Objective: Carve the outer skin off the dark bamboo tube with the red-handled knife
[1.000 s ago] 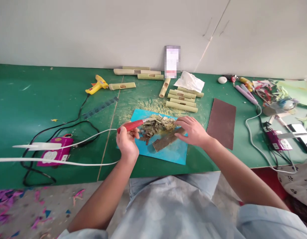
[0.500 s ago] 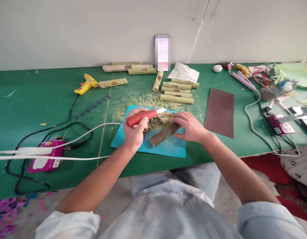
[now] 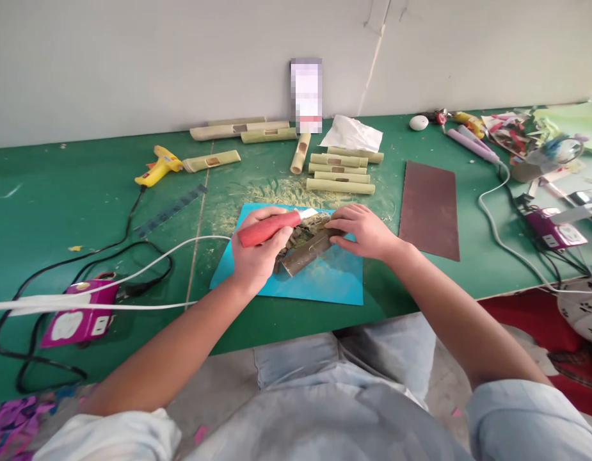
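My left hand [image 3: 252,261] is wrapped round the red handle of a knife [image 3: 268,230]; its short pale blade points right, above a heap of dark, broken bark-like bits [image 3: 296,238]. With bent fingers, my right hand [image 3: 365,235] grips the upper end of a brown, bark-like length of wood [image 3: 303,255], which slants down to the left. That end is partly hidden by the fingers. Beneath both hands lies a blue sheet [image 3: 336,285], dusted with fine shavings near its front.
Several cut bamboo tubes [image 3: 340,186] lie behind the sheet, near sawdust [image 3: 271,192] and a white tissue [image 3: 352,134]. A yellow glue gun [image 3: 157,166] and a purple power box [image 3: 79,314] with cables are at left. A brown board [image 3: 429,211] lies at right.
The brown piece has shifted slightly left in my right hand's grip, and a pale line now shows across it. My left hand still holds the knife. The whole view has moved a little.
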Demonstrator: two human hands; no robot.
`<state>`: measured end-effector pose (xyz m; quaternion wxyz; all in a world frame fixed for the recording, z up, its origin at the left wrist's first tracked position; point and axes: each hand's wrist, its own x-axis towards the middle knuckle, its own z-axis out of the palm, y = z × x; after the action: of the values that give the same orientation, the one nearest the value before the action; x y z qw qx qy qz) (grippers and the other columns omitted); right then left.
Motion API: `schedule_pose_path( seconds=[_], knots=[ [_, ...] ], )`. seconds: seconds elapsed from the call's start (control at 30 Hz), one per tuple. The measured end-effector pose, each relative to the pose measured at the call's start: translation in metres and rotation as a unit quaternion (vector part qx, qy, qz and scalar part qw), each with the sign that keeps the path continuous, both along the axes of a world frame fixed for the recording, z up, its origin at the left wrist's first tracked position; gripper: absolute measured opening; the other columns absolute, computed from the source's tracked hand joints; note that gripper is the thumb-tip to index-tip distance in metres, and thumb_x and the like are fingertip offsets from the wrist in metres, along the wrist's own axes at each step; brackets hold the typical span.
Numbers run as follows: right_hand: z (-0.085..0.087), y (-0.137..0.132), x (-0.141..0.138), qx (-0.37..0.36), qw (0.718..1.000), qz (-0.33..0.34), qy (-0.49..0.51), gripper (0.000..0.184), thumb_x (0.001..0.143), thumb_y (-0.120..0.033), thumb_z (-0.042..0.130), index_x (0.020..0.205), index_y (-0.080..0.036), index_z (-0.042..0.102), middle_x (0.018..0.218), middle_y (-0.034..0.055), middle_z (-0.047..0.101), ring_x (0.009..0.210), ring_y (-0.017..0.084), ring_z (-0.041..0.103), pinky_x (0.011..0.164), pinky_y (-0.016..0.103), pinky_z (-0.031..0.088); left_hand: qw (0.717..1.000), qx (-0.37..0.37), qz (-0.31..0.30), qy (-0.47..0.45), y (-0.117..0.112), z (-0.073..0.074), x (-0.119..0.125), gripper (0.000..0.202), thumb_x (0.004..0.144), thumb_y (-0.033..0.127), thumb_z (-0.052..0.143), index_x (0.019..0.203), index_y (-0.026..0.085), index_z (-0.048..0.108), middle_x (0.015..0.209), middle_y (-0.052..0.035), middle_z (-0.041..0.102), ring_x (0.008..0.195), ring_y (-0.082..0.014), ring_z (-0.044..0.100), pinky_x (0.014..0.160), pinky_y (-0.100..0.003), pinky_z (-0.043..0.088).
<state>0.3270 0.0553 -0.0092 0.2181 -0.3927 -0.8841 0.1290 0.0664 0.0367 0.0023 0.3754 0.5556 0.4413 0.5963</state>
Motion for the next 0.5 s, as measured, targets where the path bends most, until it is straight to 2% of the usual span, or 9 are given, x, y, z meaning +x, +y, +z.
schedule_pose_path(
  seconds=[0.17, 0.33, 0.5],
  knots=[
    [-0.004, 0.005, 0.0, 0.002, 1.0, 0.005, 0.016, 0.035, 0.102, -0.04, 0.053, 0.12, -0.023, 0.077, 0.122, 0.0124, 0.073, 0.112, 0.028, 0.066, 0.1, 0.046, 0.051, 1.0, 0.004, 0.006, 0.025, 0.002, -0.006, 0.0, 0.029, 0.076, 0.038, 0.086, 0.098, 0.021, 0.078, 0.095, -0.0044, 0.076, 0.082, -0.0179, 0.071, 0.074, -0.03, 0.058],
    [-0.007, 0.006, -0.002, -0.006, 0.999, -0.005, 0.042, 0.036, 0.105, -0.037, 0.048, 0.12, -0.024, 0.078, 0.126, 0.0118, 0.072, 0.114, 0.028, 0.066, 0.101, 0.048, 0.052, 0.997, -0.012, -0.052, 0.048, 0.0, -0.014, -0.002, 0.031, 0.082, 0.044, 0.081, 0.104, 0.022, 0.08, 0.081, -0.0043, 0.074, 0.075, -0.0192, 0.07, 0.067, -0.03, 0.056],
    [-0.007, 0.005, -0.006, -0.003, 0.997, -0.023, 0.067, 0.032, 0.103, -0.036, 0.052, 0.119, -0.023, 0.076, 0.124, 0.0127, 0.073, 0.114, 0.028, 0.066, 0.102, 0.049, 0.052, 0.992, -0.001, -0.107, 0.072, -0.001, -0.019, -0.006, 0.03, 0.086, 0.045, 0.078, 0.107, 0.022, 0.08, 0.085, -0.0064, 0.075, 0.073, -0.0197, 0.069, 0.067, -0.033, 0.057]
  ],
)
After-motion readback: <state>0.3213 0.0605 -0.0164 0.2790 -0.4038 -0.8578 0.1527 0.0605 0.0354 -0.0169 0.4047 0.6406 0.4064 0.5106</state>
